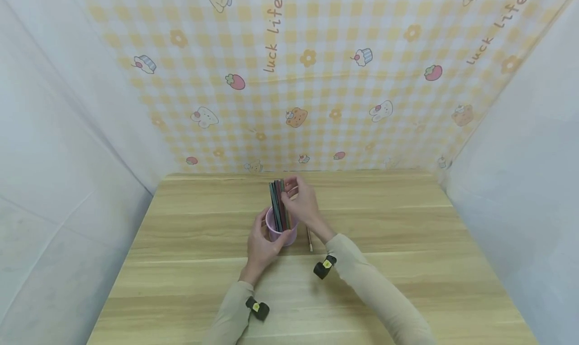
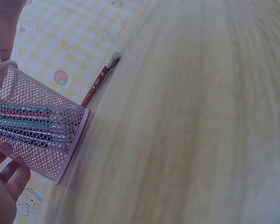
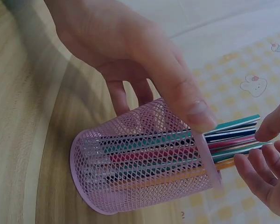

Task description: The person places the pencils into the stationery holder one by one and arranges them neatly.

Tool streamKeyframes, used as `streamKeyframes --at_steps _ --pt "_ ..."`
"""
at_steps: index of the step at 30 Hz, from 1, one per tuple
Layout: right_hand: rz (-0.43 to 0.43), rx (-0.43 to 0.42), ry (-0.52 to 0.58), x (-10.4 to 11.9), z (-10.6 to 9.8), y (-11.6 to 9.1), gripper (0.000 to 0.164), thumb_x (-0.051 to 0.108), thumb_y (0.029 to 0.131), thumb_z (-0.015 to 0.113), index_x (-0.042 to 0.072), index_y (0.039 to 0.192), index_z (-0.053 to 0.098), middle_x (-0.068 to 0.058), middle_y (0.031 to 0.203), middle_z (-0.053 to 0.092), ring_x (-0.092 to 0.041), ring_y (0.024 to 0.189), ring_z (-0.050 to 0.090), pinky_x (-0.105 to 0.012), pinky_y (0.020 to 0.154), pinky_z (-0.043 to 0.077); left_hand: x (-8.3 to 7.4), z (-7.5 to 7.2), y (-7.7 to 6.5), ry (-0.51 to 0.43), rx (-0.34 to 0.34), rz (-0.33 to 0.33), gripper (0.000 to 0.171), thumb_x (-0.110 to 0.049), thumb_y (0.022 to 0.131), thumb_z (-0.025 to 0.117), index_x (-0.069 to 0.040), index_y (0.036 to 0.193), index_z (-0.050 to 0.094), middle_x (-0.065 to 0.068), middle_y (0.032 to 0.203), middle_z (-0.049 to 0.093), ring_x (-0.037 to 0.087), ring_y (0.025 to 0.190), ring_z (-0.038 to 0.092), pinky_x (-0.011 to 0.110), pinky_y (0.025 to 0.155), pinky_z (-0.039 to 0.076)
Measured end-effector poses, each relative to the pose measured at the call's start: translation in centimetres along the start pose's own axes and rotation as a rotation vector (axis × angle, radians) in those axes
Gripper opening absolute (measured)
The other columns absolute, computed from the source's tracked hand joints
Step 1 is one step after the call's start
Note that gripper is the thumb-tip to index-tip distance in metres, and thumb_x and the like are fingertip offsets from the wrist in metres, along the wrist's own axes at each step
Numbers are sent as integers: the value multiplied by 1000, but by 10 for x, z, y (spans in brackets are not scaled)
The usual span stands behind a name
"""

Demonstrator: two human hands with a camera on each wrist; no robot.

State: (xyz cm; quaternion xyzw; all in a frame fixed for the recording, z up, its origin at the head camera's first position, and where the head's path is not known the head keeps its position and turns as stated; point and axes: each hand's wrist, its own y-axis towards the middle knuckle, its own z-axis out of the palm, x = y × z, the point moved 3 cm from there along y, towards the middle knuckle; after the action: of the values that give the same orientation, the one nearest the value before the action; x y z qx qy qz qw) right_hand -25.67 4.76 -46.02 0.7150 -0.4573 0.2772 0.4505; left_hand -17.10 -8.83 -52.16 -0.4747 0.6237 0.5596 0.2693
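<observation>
A pink mesh pen holder (image 1: 284,237) stands upright on the wooden table, with several pencils (image 3: 149,154) in teal, red, dark blue and orange inside it. My left hand (image 1: 262,247) grips the holder from the left, thumb (image 3: 198,114) at the near rim and fingers round the far side. At the upper ends of the pencils, my right hand (image 1: 302,202) pinches some of them between thumb and fingers; how many cannot be made out. Just right of the holder, a red pencil (image 2: 98,83) with a white eraser end lies on the table.
The light wooden table (image 1: 181,264) reaches back to a yellow checked cloth (image 1: 334,94) with cartoon prints. White sheets (image 1: 59,159) hang on both sides. A black band (image 1: 258,308) with a small camera sits on each sleeved wrist.
</observation>
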Motion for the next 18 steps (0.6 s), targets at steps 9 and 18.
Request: streamKeyframes --at_steps 9,18 --pt "48 -40 3 -10 -11 5 30 -5 87 65 -3 117 59 -16 98 67 -27 83 68 -29 70 62 1 0 1 -1 -11 32 78 -7 74 87 13 138 48 31 126 63 46 108 66 56 86 61" --pt "164 -45 -6 -36 -19 8 32 -2 88 62 -1 120 58 -15 102 66 -28 89 67 -32 74 61 1 -1 1 -20 -4 15 79 -5 73 87 13 139 47 31 127 62 45 112 65 57 92 59"
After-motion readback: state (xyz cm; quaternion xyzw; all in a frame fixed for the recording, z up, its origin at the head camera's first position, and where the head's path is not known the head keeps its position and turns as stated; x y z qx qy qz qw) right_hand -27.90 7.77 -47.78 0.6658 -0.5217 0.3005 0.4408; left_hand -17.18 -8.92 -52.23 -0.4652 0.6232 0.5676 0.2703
